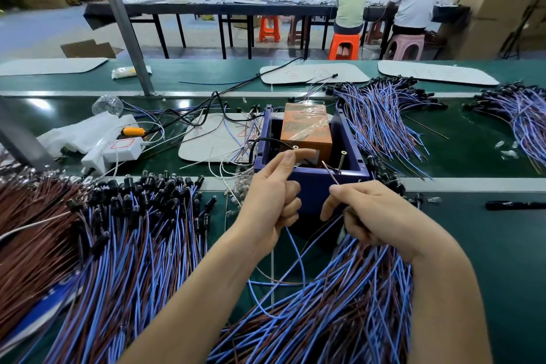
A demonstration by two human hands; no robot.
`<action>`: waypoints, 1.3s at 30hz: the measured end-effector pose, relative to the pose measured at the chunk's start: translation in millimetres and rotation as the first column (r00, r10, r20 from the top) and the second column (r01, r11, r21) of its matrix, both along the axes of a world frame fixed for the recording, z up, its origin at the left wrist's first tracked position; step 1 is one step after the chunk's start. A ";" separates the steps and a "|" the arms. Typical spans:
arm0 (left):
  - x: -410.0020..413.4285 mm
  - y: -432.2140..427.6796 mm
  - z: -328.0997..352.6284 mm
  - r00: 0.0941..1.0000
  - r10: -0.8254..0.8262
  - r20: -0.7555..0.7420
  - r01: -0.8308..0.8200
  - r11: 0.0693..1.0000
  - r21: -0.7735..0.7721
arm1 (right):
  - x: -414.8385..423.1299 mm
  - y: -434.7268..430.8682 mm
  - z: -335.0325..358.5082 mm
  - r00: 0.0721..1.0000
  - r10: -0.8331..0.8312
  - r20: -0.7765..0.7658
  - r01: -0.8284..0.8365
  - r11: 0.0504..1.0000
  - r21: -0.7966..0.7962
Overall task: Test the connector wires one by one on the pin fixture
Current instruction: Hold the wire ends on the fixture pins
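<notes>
1. Left hand (273,198) curls its lower fingers round a thin blue wire (297,251), forefinger stretched over the open dark-blue plastic box fixture (313,186) mid-way along the green surface (487,260).
2. Right hand (365,213) pinches a brown wire end (330,176) between thumb and forefinger, its tip near an upright brass screw (342,161) in the box.
3. A loose bundle of blue and brown wires (339,310) lies under the right wrist at the near edge. A black-capped wire heap (133,230) spreads toward the left edge.

Blue-and-brown connector wires (133,245) (black-capped ends) lie heaped near the purple box fixture (313,189), a screw-like pin (342,160) standing inside
</notes>
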State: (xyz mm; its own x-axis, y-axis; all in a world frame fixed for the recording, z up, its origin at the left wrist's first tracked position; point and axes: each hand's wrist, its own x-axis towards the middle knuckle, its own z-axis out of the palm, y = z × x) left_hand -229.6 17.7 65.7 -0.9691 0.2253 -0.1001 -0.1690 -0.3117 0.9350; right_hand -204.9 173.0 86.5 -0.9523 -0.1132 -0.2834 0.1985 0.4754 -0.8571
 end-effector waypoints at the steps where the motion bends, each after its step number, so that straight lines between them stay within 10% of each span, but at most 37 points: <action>1: -0.5 0.4 0.2 1.000 -0.024 0.003 0.024 0.999 -0.042 | 0.7 -2.3 1.1 1.000 0.012 -0.007 -0.013 1.000 -0.005; 39: -17.6 -11.0 -16.4 1.000 0.023 0.020 -0.014 0.923 -0.384 | -4.3 11.3 -9.0 0.988 -0.145 0.048 0.141 0.987 0.075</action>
State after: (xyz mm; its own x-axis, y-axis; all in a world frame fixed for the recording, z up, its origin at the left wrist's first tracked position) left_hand -247.2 6.6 49.3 -0.9690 0.1471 -0.1986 -0.1907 0.0664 0.9794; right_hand -209.2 184.4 77.5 -0.9407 0.0450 -0.3362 0.3128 0.4985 -0.8085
